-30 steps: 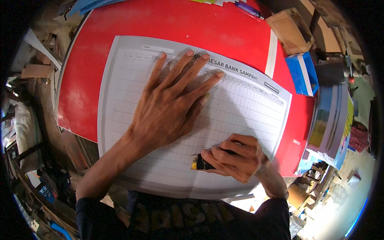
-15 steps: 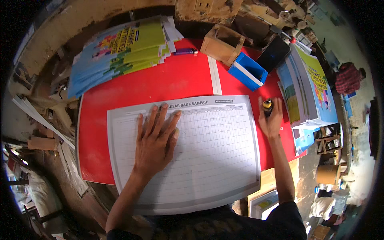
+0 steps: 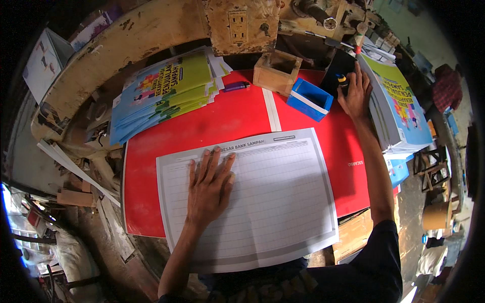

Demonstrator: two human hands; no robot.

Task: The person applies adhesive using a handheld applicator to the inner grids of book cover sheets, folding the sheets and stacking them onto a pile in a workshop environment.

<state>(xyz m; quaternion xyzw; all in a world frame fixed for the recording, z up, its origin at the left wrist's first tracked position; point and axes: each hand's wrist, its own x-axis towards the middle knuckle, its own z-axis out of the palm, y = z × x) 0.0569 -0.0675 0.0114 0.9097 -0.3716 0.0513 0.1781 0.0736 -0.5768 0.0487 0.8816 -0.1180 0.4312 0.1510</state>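
Observation:
My left hand lies flat with spread fingers on a large white ruled sheet, which rests on a red board. My right hand reaches far to the upper right. It grips a small black and yellow tool next to a stack of colourful printed covers. A blue box sits just left of that hand.
A small wooden box stands behind the blue box. A purple lighter lies on the red board. A fanned pile of blue and green covers fills the upper left. Rusty machine parts stand behind.
My right hand has moved from the sheet's lower edge up to the far right with the small tool. The view has tilted up, showing the back of the bench. My left hand stays on the sheet.

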